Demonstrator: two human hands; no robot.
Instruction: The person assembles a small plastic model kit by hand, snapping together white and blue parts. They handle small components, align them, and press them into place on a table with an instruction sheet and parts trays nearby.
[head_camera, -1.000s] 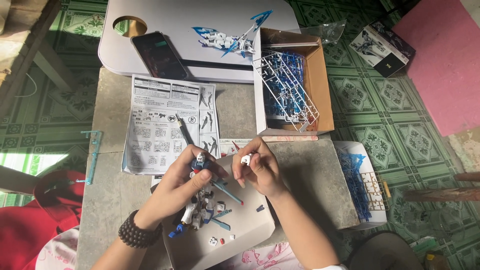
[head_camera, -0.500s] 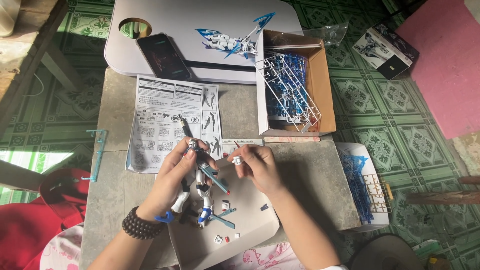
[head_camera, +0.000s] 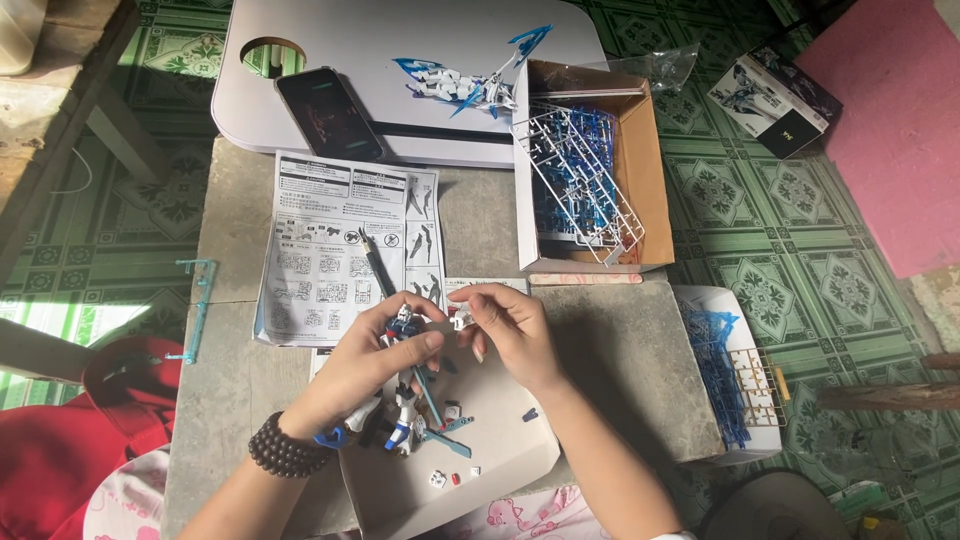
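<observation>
White-and-blue robot model (head_camera: 402, 375) — upright; small white part (head_camera: 462, 320) beside it.

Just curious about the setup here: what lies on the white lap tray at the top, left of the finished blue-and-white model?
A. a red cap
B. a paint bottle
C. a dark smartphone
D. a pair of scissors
C: a dark smartphone lies flat on the white tray, left of the finished model.
</observation>
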